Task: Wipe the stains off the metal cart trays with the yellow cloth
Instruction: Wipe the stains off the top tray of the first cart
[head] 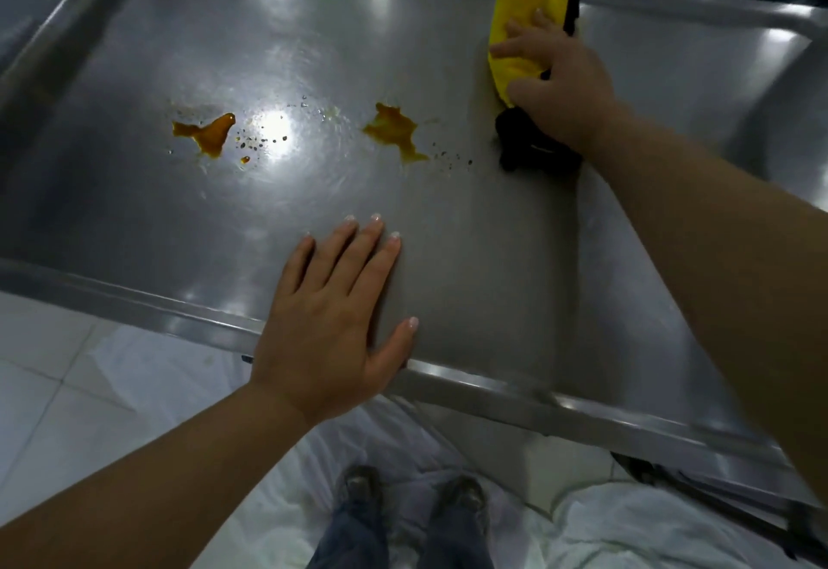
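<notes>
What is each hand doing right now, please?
Left hand: open, flat on the tray, holding nothing.
Right hand: fingers spread, pressing the cloth onto the tray; no clear grip.

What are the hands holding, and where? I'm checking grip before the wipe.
The right hand presses the cloth on its near end; the left hand lies flat on the tray, holding nothing.

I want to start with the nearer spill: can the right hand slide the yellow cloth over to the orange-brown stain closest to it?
Probably yes. The right hand rests on the yellow cloth on the metal cart tray; only bare steel lies between it and the nearer orange-brown stain. The left hand rests flat at the near rim, out of that path.
</notes>
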### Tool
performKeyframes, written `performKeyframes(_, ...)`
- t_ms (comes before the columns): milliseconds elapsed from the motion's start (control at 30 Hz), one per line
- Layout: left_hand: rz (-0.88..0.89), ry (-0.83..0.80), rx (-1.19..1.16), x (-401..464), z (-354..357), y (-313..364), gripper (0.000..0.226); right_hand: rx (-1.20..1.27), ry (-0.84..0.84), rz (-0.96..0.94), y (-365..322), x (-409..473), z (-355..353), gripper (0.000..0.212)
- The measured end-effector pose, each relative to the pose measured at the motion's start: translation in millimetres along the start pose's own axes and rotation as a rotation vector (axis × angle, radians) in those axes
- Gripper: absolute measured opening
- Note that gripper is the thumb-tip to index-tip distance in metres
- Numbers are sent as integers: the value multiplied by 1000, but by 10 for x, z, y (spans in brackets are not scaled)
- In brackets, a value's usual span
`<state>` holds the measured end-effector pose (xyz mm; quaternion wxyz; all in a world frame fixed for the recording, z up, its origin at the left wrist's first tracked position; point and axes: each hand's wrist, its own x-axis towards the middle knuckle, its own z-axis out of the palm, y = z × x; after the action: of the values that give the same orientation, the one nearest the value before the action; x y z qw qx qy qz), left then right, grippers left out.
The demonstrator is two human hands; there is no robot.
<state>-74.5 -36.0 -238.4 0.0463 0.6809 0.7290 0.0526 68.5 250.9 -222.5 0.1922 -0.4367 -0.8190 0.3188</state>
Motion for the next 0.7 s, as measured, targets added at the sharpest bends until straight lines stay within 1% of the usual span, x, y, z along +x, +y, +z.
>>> performKeyframes(100, -14, -3, -9, 26, 0, 43, 72, 95, -47, -25, -80, -336, 22, 54)
performKeyframes(200, -21, -16, -3, 32, -8, 60, 73, 123, -41, -50, -236, -784, 132, 58)
performKeyframes(267, -19, -10, -5, 29, -5, 61, 72, 76, 4, -35, -329, -1054, 232, 59)
performKeyframes(433, -8, 2, -38, -12, -15, 25, 72, -19, 132, 71, -664, -1622, 588, 62)
performKeyframes(533, -3, -29, -125, -70, -72, -30, 73, -13, 120, 59, -781, -1872, 668, 64)
performKeyframes(633, 73, -30, -221, -106, -160, -244, 69, -117, 52, -31, -762, -2006, 614, 75)
performKeyframes(700, 150, 0, -174, -103, -242, -530, 64, -194, 43, -66, -748, -2018, 602, 82)
